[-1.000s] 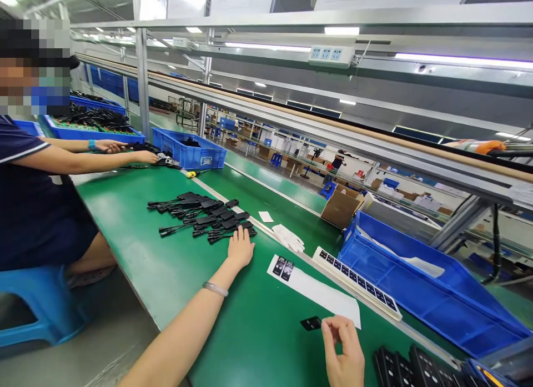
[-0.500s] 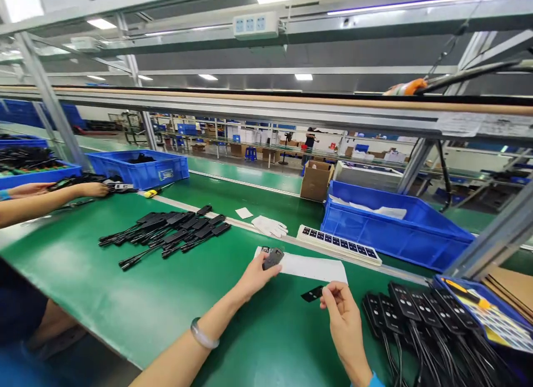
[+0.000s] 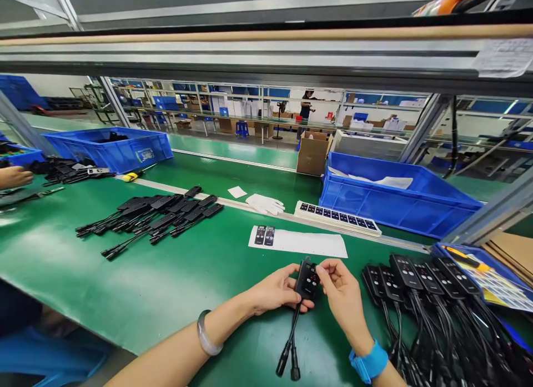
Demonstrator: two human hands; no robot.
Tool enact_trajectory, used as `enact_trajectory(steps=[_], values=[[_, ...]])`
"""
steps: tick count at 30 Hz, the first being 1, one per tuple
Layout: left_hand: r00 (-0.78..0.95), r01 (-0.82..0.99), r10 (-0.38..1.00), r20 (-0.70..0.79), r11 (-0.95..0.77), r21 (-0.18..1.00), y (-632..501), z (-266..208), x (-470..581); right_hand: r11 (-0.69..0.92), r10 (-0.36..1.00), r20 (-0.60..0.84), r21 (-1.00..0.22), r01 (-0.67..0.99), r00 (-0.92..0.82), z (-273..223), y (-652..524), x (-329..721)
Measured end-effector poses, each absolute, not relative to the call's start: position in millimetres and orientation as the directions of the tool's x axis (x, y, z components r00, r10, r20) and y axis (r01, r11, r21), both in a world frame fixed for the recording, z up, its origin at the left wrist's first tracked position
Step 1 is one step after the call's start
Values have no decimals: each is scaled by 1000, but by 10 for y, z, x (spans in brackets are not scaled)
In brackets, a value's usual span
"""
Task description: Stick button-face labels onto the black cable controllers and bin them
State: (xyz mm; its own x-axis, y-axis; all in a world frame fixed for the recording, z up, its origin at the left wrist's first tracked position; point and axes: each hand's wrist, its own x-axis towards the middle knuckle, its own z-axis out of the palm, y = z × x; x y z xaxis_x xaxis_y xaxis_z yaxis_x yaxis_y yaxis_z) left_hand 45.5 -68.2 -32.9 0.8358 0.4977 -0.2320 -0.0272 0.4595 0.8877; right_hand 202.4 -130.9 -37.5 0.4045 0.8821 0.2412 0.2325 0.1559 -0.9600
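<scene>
My left hand (image 3: 277, 290) is closed round a small black controller box (image 3: 303, 287). Two short black cables (image 3: 293, 331) hang from its lower end, with plugs at the tips. A black printed sticker (image 3: 312, 277) lies over the controller's face; whether it is fully stuck down I cannot tell. At its upper right edge, my right hand (image 3: 341, 284) pinches it between thumb and forefinger. Just beyond both hands, a white backing sheet (image 3: 308, 242) carries two black stickers (image 3: 265, 235).
Black controllers with cables lie piled at left (image 3: 154, 212) and in a second pile at right (image 3: 416, 281). Behind are a white glove (image 3: 265, 204), a sticker stack (image 3: 337, 217) and a blue bin (image 3: 395, 201). Another person's hand (image 3: 14, 177) is at far left.
My hands have come together in front of the backing sheet. The controller has turned face-up, and the sticker has moved from apart onto its face. The camera view has tilted down.
</scene>
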Motion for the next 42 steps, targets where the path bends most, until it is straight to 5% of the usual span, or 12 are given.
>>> enact_trajectory(steps=[34,42], values=[[877,12,451,-164,321,947,-707,-359,460,46,890,129,-980,194,437,-486,-1274,2004],[877,-36,452,-163,400,916,-694,-358,443,-61,868,222,-839,541,443,-433,-1260,2137]])
